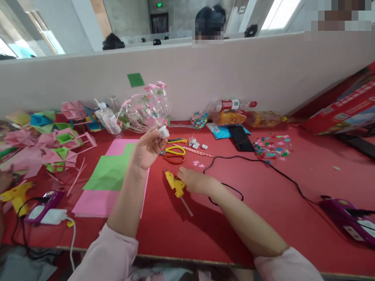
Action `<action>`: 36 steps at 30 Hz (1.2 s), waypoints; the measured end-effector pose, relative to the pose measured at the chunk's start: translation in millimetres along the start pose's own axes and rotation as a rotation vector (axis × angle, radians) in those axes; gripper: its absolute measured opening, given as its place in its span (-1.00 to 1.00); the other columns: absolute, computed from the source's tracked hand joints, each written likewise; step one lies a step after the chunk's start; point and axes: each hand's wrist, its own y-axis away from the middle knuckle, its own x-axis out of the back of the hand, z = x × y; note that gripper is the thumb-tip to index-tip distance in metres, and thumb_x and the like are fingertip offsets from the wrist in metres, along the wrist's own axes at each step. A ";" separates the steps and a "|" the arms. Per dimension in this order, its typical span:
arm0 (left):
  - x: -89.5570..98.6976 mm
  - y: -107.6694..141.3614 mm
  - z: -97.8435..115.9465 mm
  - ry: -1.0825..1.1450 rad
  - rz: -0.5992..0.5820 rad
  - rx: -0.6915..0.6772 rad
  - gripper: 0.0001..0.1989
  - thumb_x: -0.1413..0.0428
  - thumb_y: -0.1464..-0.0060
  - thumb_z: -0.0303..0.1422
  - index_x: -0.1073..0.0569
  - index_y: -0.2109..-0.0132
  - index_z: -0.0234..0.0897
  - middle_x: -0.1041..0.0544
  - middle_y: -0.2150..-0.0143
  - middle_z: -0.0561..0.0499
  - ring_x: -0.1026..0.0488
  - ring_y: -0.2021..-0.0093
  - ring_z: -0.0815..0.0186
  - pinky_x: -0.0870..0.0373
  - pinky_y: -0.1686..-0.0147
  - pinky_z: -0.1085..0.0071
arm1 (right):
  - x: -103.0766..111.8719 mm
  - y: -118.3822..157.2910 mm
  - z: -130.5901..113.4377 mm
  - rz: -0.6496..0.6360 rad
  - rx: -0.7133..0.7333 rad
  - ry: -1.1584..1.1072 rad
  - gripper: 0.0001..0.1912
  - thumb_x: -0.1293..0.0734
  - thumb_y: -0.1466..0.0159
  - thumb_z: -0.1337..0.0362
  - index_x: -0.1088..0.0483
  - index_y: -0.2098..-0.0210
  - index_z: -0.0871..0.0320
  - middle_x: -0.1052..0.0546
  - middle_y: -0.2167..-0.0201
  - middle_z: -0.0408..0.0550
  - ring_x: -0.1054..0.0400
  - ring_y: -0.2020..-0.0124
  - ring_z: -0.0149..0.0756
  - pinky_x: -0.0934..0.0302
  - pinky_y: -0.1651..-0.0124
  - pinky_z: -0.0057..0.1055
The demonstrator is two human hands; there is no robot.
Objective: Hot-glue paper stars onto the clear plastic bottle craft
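Observation:
My left hand (149, 149) is raised over the coloured sheets, its fingers pinching a small white block (163, 132). Just behind it is a clear plastic ornament (146, 107) with pink and green stars; whether the two are joined I cannot tell. My right hand (195, 181) is closed around the handle of a yellow glue gun (175, 185), low over the red table. The gun's nozzle points up and left, and a glue stick (186, 207) sticks out of its back. Between the hands lie yellow-and-red-handled scissors (175, 154) and a yellow utility knife (178, 140).
Pink and green paper (109, 173) lies at left, beside folded paper flowers (63, 150) and another person's hand (6, 179) near a second glue gun (19, 197). Bottles (230, 117), a phone (241, 138) and a star-covered piece (272, 147) are at the back. A black cable (281, 173) reaches a purple power strip (345, 218).

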 end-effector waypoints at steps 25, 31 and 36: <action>-28.7 28.8 -44.9 -0.100 -0.149 -0.010 -0.74 -0.21 0.11 -0.47 -0.55 0.18 -0.29 -0.58 0.34 0.08 -0.51 0.37 0.49 -0.47 0.35 0.64 | 55.7 48.7 -20.5 1.173 0.224 -0.993 -0.84 -0.38 -0.10 0.33 -0.27 0.41 0.12 -0.36 0.38 -0.19 -0.23 0.40 -0.45 -0.20 0.30 -0.42; -27.7 32.3 -43.5 -0.136 -0.121 -0.018 -0.72 -0.21 0.11 -0.46 -0.54 0.16 -0.27 -0.57 0.29 0.06 -0.51 0.34 0.47 -0.47 0.34 0.63 | 57.4 53.7 -24.2 1.176 0.202 -0.991 -0.84 -0.37 -0.09 0.35 -0.26 0.41 0.11 -0.34 0.39 -0.20 -0.23 0.39 -0.43 -0.20 0.29 -0.42; -21.8 38.3 -39.7 -0.091 -0.096 0.013 -0.67 -0.18 0.06 -0.47 -0.52 0.08 -0.28 -0.58 0.27 0.04 -0.51 0.33 0.47 -0.47 0.32 0.62 | 61.6 52.6 -28.3 1.056 0.176 -0.993 -0.82 -0.37 -0.07 0.33 -0.23 0.43 0.11 -0.34 0.42 -0.21 -0.21 0.41 -0.44 -0.17 0.32 -0.41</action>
